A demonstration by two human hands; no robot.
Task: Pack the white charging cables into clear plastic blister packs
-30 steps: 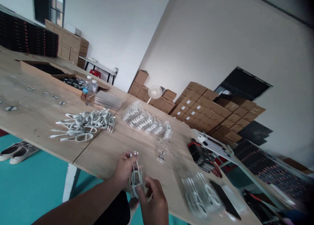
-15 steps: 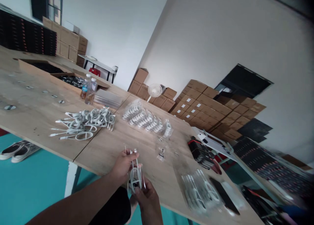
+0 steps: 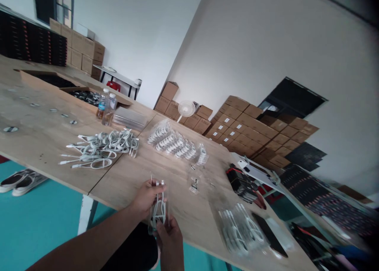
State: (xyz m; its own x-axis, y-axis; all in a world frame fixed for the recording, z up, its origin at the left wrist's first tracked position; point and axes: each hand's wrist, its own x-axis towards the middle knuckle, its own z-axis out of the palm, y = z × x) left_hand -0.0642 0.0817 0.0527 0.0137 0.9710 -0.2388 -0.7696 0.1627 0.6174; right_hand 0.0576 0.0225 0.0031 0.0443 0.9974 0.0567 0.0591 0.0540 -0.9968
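Brown cartons (image 3: 247, 123) line the pale wall (image 3: 237, 46) at two o'clock from our hands, beyond the wooden worktop (image 3: 130, 188). At its near edge, we hold a coiled white cable (image 3: 159, 208) with clear plastic (image 3: 151, 223) around it. Fingers of our left hand (image 3: 145, 199) pinch narrowly just below the cable's connectors (image 3: 160, 183); those of our right hand (image 3: 171, 237) grip the coil's lower end, thumb across the front. Measured from our grip, a loose heap of white cables (image 3: 103, 146) lies at ten o'clock, two bottles (image 3: 108, 111) stand at eleven, bagged cables (image 3: 171, 141) line up toward one, and flat-packed cables (image 3: 232, 233) rest beside a black slab (image 3: 269, 235) near three.
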